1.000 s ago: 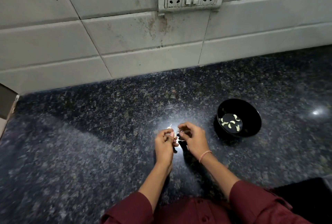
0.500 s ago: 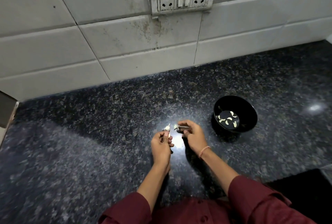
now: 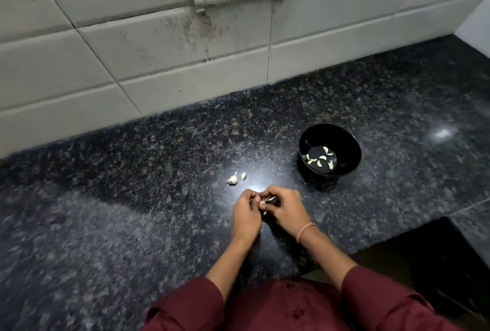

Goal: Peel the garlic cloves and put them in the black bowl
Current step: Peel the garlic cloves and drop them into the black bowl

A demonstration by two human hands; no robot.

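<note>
Black bowl (image 3: pixel 347 145) sits near the left hand (image 3: pixel 245 218) and right hand (image 3: pixel 286 211), both pinching one garlic clove (image 3: pixel 266 200).

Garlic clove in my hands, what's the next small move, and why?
Probably pull the papery skin away with the right hand while the left hand grips the garlic clove. Skin shows on it between both hands, so it doesn't look ready for the black bowl, where only peeled cloves lie.
</note>
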